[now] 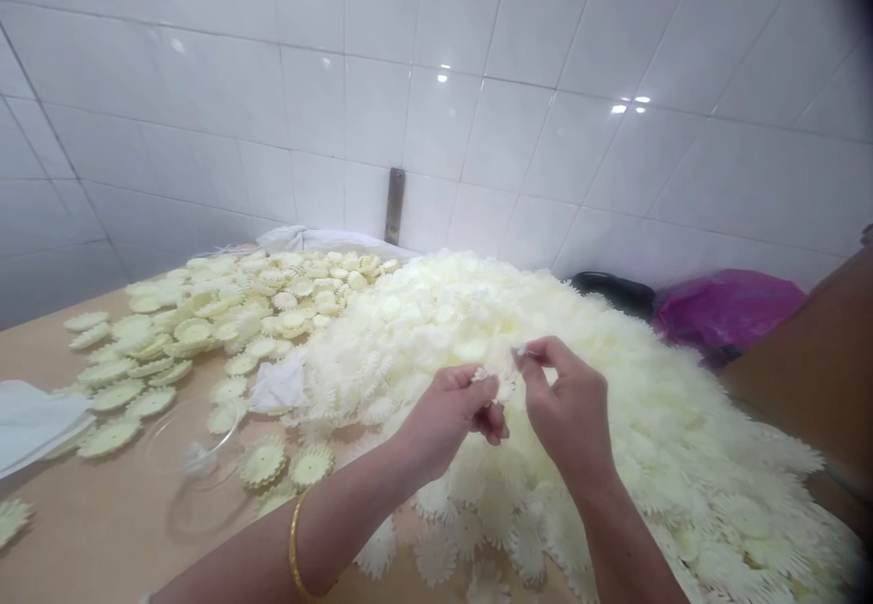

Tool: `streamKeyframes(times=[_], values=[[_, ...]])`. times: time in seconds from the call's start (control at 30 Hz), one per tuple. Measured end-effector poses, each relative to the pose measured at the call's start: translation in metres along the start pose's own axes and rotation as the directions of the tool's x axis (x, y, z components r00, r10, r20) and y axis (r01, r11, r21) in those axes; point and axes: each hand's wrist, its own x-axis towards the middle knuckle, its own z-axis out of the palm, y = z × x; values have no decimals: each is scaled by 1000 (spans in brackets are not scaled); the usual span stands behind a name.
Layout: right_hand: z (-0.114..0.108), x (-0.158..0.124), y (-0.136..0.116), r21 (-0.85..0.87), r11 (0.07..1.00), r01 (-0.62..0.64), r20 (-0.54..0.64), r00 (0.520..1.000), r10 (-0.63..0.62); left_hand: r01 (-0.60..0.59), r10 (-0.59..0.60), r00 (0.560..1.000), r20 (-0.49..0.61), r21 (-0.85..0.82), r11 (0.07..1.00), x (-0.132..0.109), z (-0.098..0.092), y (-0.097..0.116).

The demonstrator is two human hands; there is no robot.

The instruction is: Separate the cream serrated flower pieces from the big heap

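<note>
left forearm (pixel 355 504) slanting in from lower left | left hand (pixel 456 407) pinching, lower fingers (pixel 497 427) curling loosely | right forearm (pixel 624 531) angling up from below | right hand (pixel 566 408) pinching, leaning leftward | hands hovering just apart

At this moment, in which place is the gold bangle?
The gold bangle is low in the head view, left of centre, around the left forearm, with pale discs just above it in the picture.
</note>
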Motion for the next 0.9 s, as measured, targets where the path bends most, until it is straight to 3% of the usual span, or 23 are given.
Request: streamKeyframes(times=[0.13, 0.2, 0.3, 0.37, 0.5, 0.6, 0.77, 0.83, 0.9], values=[[-12, 13, 27, -189, 976, -105, -155, 985, 76, 4, -3, 1000, -24, 30, 1000, -2, 0, -1], [-19, 20, 41, -310, 932, -188, -85, 982, 170, -11, 12, 1000, -29, 34, 999, -1, -1, -3], [-24, 23, 47, -405, 898, -170, 25, 980, 197, -11, 12, 999, -51, 31, 999, 1, -3, -6], [-24, 20, 41, -352, 928, -123, 46, 988, 149, -12, 13, 998, -64, 18, 1000, 3, -4, -8], [-26, 12, 20, -68, 994, -88, 176, 980, 98, 4, -3, 994, -111, 10, 1000, 5, -6, -9], [-29, 8, 5, 116, 989, -89, 359, 933, 42, 8, -1, 995, -98, 65, 998, 5, -8, -9], [-24, 4, -9, 235, 967, -98, 601, 797, -65, -21, 26, 999, -47, 105, 994, 2, -8, -8], [-21, 4, -10, 261, 959, -109, 620, 780, -80, 7, 0, 998, -62, 109, 994, 1, -8, -7], [-18, 3, -9, 273, 956, -108, 589, 805, -77, 54, -48, 996, -76, 90, 994, 1, -6, -5]])
